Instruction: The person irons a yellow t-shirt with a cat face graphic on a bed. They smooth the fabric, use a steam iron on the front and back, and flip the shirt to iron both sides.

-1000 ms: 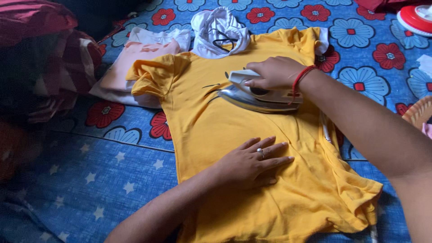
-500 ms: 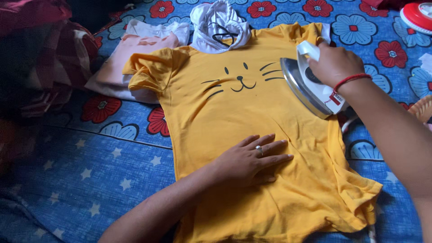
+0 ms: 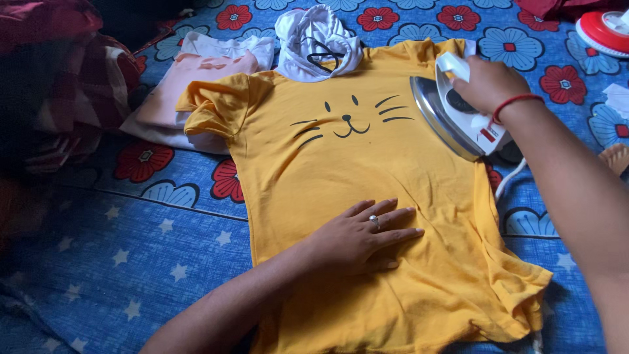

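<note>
A yellow T-shirt [image 3: 367, 170] with a black cat-face print lies flat on a blue flowered sheet [image 3: 151, 262]. My left hand [image 3: 363, 233], wearing a ring, rests flat with spread fingers on the shirt's lower middle. My right hand [image 3: 488, 82], with a red thread at the wrist, grips the handle of a white clothes iron [image 3: 455, 121]. The iron is tipped up on its side at the shirt's right shoulder, its shiny soleplate facing left. Its white cord [image 3: 508, 180] runs down beside the shirt.
Folded pink and white clothes [image 3: 196, 72] lie at the shirt's upper left, with a white garment [image 3: 314, 39] at the collar. A dark red checked cloth heap [image 3: 72, 85] fills the left edge. A red and white round object [image 3: 606, 29] sits at top right.
My right hand has lifted the iron off the shirt's chest and moved it right, tipping it on its side, which uncovered the cat-face print. The left hand stays put.
</note>
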